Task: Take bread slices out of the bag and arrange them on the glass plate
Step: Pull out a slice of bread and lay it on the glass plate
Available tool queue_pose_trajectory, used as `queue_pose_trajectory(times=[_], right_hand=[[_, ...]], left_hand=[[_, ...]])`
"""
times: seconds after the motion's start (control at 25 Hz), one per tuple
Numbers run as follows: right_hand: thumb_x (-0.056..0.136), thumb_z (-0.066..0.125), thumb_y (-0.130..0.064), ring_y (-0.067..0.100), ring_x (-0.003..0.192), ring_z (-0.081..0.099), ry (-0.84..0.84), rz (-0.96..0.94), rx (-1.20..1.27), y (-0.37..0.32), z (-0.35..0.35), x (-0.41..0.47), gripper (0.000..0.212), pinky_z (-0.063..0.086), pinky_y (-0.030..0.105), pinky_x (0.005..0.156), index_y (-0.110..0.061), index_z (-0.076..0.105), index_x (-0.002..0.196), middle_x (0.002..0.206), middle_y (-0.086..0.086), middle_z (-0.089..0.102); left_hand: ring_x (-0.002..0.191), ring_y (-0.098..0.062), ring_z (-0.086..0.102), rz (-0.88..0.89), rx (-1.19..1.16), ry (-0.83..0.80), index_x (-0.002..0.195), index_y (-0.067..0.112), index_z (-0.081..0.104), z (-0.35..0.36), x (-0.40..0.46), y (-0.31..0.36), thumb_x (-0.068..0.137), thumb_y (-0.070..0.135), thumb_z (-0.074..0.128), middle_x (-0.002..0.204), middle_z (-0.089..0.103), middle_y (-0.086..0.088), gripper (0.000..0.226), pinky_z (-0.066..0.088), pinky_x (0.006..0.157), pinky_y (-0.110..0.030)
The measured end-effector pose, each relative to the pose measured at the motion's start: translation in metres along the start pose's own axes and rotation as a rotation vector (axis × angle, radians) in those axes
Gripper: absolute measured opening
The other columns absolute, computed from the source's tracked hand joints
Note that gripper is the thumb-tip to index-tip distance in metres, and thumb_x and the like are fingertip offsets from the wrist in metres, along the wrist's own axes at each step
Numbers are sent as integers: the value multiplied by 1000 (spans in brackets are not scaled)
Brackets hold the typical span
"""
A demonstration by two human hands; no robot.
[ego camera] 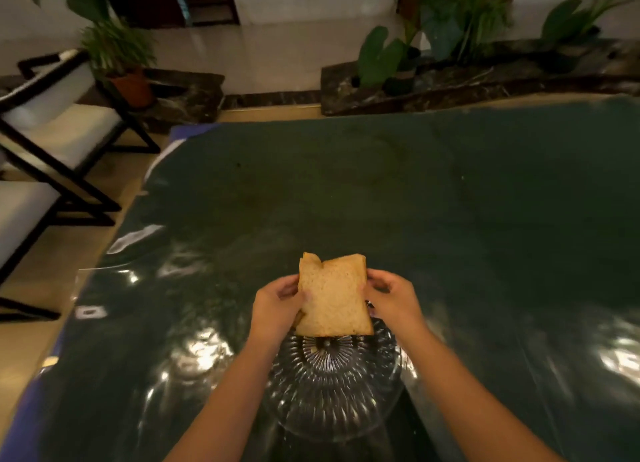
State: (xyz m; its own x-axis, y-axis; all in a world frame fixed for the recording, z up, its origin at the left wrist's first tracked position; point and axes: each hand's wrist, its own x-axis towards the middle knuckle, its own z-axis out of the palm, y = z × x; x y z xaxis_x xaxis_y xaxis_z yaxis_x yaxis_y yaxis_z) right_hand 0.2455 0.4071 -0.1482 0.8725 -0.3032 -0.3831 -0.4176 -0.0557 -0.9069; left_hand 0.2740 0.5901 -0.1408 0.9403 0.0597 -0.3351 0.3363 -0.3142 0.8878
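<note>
Pinching bread slice [332, 297] edges: left hand [277, 307], right hand [393, 297] (above glass plate [332, 399]).

Home or lounge interior: tiled floor [263, 60], potted plants [117, 56], cushioned chairs [59, 126], covered table [381, 191].

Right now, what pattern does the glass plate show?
Radiating ribs fanning from its centre, on the glass plate; head view.

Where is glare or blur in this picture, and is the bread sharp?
Head view: dim warm light; bright glare patches on the shiny table cover; the bread is fairly sharp; the plants and chairs are blurred; straight edges bend from the wide lens.
</note>
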Motion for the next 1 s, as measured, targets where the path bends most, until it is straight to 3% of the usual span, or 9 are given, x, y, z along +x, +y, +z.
queue_pose_trajectory(times=[0.2, 0.28, 0.36, 0.48, 0.6, 0.84, 1.0], right_hand=[[80, 61, -16, 18, 87, 64, 80, -38, -199, 11, 17, 22, 27, 54, 44, 81, -17, 65, 106, 94, 2, 69], [80, 61, -18, 14, 82, 61, 109, -61, -304, 9, 21, 25, 23, 50, 30, 75, -17, 66, 102, 93, 1, 70], [79, 62, -19, 14, 79, 60, 161, -80, -400, 5, 23, 24, 18, 46, 26, 70, -16, 67, 97, 90, 2, 71], [79, 62, -24, 18, 84, 63, 240, -71, -473, 3, 27, 19, 17, 50, 31, 72, -16, 66, 93, 90, 1, 70], [80, 61, -26, 14, 78, 59, 277, -60, -528, 4, 34, 12, 15, 44, 27, 61, -19, 66, 92, 91, -1, 69], [76, 64, -14, 7, 68, 58, 352, -47, -276, 7, 39, -3, 17, 38, 13, 52, -18, 68, 92, 84, -3, 67], [73, 68, -10, -5, 57, 57, 388, -76, -121, 11, 37, -22, 20, 42, 6, 47, -24, 68, 86, 74, -9, 64]], left_hand=[[90, -20, 66, -3, 106, 37, 111, 10, 66, 9, 32, -16, 78, 7, 69, 101, 72, -9, 33, 53, 87, -41], [82, -11, 64, 7, 138, 56, 109, 11, 67, 9, 35, -21, 79, 9, 69, 95, 71, -2, 31, 53, 77, -27], [70, 4, 57, 50, 182, 88, 104, 10, 69, 9, 34, -21, 79, 11, 69, 85, 67, 5, 25, 44, 61, -6], [65, 7, 56, 120, 214, 134, 96, 9, 71, 9, 30, -17, 81, 13, 68, 77, 65, 8, 16, 40, 53, 2], [63, 6, 56, 120, 210, 139, 95, 8, 72, 10, 29, -13, 82, 12, 66, 71, 61, 13, 15, 38, 52, 4], [73, -2, 62, 108, 130, 119, 102, 8, 69, 9, 17, -10, 81, 6, 66, 89, 69, 1, 22, 48, 64, -10], [78, -8, 67, 94, 31, 78, 101, 12, 70, -1, 7, -12, 80, 5, 67, 87, 71, 3, 23, 56, 72, -30]])
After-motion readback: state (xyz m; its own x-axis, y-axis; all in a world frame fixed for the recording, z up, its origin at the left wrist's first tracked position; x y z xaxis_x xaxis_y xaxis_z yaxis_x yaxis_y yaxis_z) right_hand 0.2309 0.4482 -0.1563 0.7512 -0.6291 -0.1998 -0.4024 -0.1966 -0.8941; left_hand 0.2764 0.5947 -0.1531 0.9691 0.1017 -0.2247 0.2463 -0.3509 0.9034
